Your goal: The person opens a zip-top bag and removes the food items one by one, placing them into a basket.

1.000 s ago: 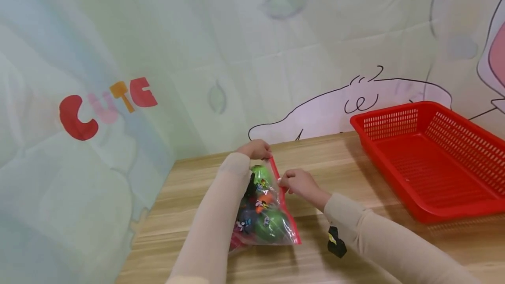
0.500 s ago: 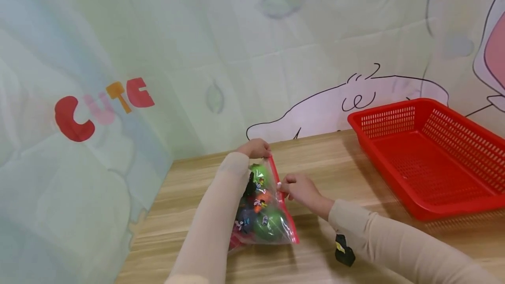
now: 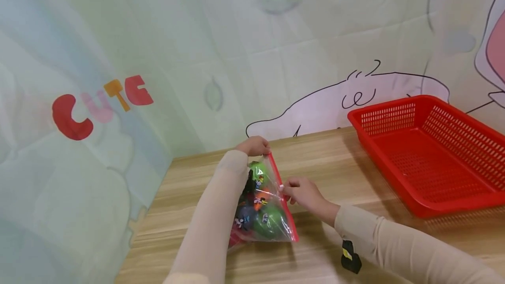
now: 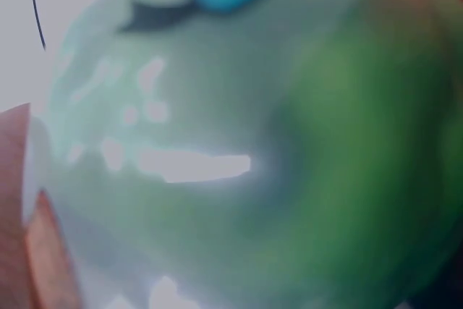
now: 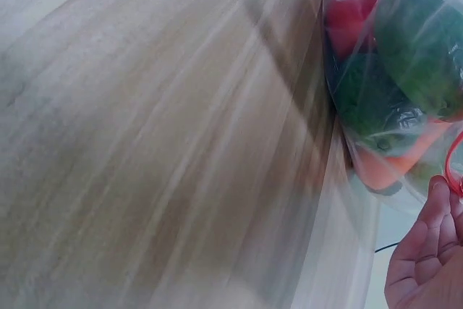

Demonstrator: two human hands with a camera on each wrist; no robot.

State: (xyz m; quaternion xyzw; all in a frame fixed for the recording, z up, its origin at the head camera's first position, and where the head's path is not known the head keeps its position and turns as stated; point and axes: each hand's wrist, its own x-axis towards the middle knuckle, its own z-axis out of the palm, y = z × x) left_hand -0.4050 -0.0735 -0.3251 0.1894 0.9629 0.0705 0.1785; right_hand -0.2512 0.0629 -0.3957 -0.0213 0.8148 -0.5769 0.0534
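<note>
A clear zip bag (image 3: pixel 272 196) with cartoon prints and a red seal strip (image 3: pixel 291 222) stands on the table, filled with green, orange, dark and red rounded things. My left hand (image 3: pixel 254 146) pinches the far end of the strip. Partway along it, my right hand (image 3: pixel 305 194) pinches a small white slider (image 3: pixel 281 187). In the left wrist view, a green rounded thing (image 4: pixel 362 128) behind the plastic fills most of the picture, with fingers (image 4: pixel 51 258) at the left edge. The right wrist view shows my right fingers (image 5: pixel 434 236) at the strip, below the bag's contents.
A red plastic basket (image 3: pixel 394 179) with slotted walls stands on the right of the wooden table (image 3: pixel 158 218). Nothing shows inside it. Behind the table hangs a printed cloth (image 3: pixel 189 56). A black piece (image 3: pixel 350 257) hangs by my right sleeve.
My right hand has moved a little way along the red strip towards the near end, with the slider. My left hand keeps its hold at the far end. The view has shifted slightly.
</note>
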